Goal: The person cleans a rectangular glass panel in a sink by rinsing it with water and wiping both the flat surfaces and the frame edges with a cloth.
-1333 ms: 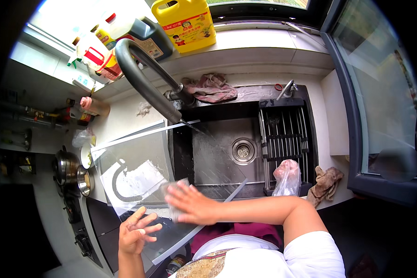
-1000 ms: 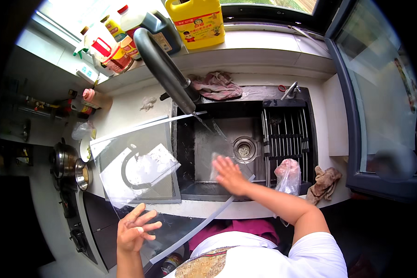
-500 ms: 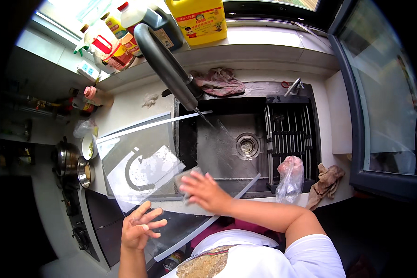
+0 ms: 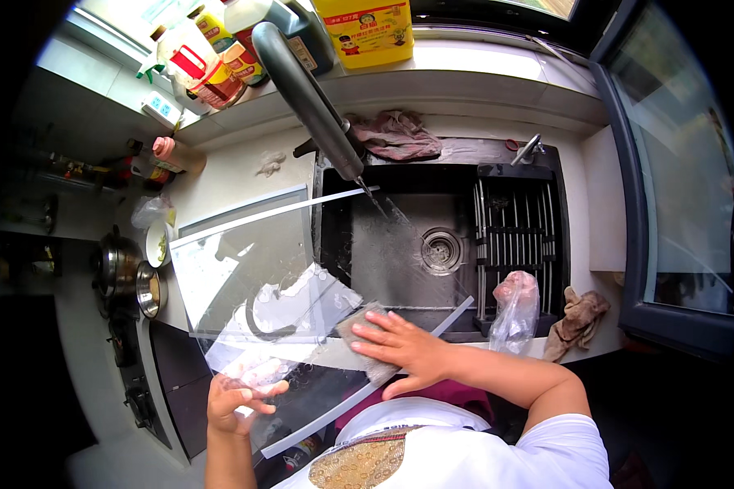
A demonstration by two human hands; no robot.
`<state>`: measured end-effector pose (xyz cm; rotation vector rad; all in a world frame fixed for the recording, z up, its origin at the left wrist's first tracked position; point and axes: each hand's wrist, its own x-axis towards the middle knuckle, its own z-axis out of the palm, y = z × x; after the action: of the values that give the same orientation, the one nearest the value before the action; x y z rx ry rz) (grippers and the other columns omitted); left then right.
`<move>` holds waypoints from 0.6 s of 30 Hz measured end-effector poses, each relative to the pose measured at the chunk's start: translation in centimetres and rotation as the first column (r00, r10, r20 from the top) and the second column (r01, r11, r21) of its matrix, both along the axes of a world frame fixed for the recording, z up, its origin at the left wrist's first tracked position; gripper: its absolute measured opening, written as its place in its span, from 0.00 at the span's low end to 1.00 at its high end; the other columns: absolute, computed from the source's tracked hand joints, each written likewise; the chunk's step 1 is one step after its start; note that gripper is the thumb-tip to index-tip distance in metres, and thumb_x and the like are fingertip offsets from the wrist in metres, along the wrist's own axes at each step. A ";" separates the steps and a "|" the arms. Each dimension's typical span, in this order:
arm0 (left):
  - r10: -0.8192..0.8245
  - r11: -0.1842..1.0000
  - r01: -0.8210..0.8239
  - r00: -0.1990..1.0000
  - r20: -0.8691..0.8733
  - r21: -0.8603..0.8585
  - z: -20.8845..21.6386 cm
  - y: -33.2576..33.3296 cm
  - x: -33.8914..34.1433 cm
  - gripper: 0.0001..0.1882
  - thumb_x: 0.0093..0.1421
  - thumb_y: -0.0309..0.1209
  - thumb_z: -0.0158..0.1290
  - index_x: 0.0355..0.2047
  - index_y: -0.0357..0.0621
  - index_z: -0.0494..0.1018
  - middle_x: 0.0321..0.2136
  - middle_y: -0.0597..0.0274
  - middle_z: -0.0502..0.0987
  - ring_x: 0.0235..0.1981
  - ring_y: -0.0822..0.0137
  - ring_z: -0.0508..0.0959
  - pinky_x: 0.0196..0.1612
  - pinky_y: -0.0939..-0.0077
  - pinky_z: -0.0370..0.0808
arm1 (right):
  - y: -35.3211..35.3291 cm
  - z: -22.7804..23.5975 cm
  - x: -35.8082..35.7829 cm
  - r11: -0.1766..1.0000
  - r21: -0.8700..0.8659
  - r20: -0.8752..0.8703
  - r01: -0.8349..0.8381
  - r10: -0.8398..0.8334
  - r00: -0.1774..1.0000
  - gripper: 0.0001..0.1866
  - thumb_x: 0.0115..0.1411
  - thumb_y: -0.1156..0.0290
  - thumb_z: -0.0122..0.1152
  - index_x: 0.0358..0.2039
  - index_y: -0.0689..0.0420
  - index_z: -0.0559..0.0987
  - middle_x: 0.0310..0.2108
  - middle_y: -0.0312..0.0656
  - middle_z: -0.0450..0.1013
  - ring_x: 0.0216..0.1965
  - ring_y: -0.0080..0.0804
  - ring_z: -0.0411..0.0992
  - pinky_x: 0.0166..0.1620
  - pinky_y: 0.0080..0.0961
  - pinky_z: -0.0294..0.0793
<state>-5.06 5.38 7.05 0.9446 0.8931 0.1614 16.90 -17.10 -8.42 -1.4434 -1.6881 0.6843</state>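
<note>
A clear glass panel [image 4: 261, 236] with white edge strips [image 4: 367, 411] lies slantwise, partly over the sink's left side and partly over the counter's front edge. My right hand [image 4: 395, 346] presses a grey-brown scouring pad [image 4: 355, 326] against the panel near its right part, fingers spread across the pad. At the near left corner, the fingers of my left hand [image 4: 240, 401] curl round the panel's edge; some fingertips are seen through the glass. Whitish glare and wet streaks cover the panel's middle.
A black faucet [image 4: 310, 106] arches over the dark sink [image 4: 400, 244], which has a drying rack [image 4: 515, 236] at its right. A bagged item [image 4: 515, 306] and a brown rag [image 4: 577, 322] lie at right. Bottles [image 4: 212, 69] line the sill; pots [image 4: 116, 265] stand left.
My left hand, earlier raised with fingers spread, has come onto the panel's near left edge. My right hand and the pad have moved right and nearer to me. The view has shifted slightly.
</note>
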 end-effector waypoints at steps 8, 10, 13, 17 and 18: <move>0.029 0.999 -0.032 0.996 0.085 0.028 1.5 1.3 -1.0 0.42 0.39 0.26 0.50 0.56 0.16 0.52 0.46 0.24 0.68 0.37 0.38 0.78 0.25 0.68 0.83 | -3.6 -1.5 4.1 0.886 0.289 0.280 0.363 -0.441 0.853 0.28 0.43 0.73 0.61 0.50 0.53 0.74 0.53 0.42 0.70 0.56 0.43 0.66 0.57 0.47 0.62; 0.070 0.997 -0.071 0.993 0.094 0.013 2.1 0.8 -0.1 0.42 0.39 0.27 0.51 0.55 0.17 0.54 0.46 0.25 0.69 0.39 0.37 0.78 0.30 0.63 0.83 | -3.6 -0.5 4.1 0.859 0.348 0.288 0.375 -0.479 0.829 0.23 0.46 0.74 0.59 0.47 0.54 0.76 0.49 0.42 0.73 0.53 0.41 0.69 0.56 0.45 0.63; 0.097 0.995 -0.092 0.987 0.124 -0.047 2.5 1.3 -0.4 0.39 0.40 0.26 0.51 0.54 0.18 0.56 0.48 0.26 0.68 0.45 0.37 0.75 0.35 0.56 0.81 | -3.8 1.8 4.2 0.810 0.451 0.307 0.376 -0.536 0.786 0.13 0.52 0.73 0.55 0.40 0.55 0.79 0.42 0.42 0.76 0.46 0.38 0.74 0.56 0.41 0.64; 0.090 0.929 0.021 0.955 0.281 -0.370 4.0 3.4 -0.5 0.37 0.47 0.23 0.46 0.57 0.17 0.49 0.51 0.22 0.62 0.47 0.35 0.73 0.33 0.59 0.83 | -3.9 5.4 4.7 0.804 0.484 0.339 0.346 -0.537 0.773 0.11 0.51 0.73 0.57 0.36 0.55 0.80 0.38 0.40 0.78 0.42 0.34 0.77 0.54 0.37 0.67; 0.113 0.902 0.028 0.948 0.299 -0.430 4.3 3.7 -0.3 0.37 0.49 0.22 0.44 0.58 0.16 0.46 0.52 0.20 0.61 0.47 0.35 0.73 0.32 0.60 0.83 | -3.7 6.6 5.1 0.812 0.472 0.337 0.342 -0.525 0.782 0.11 0.51 0.73 0.57 0.36 0.55 0.80 0.38 0.40 0.78 0.41 0.34 0.77 0.53 0.37 0.68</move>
<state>-5.31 9.05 11.37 0.4656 0.6127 0.1417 21.95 -20.83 -1.85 -1.6981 -1.5953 -0.2735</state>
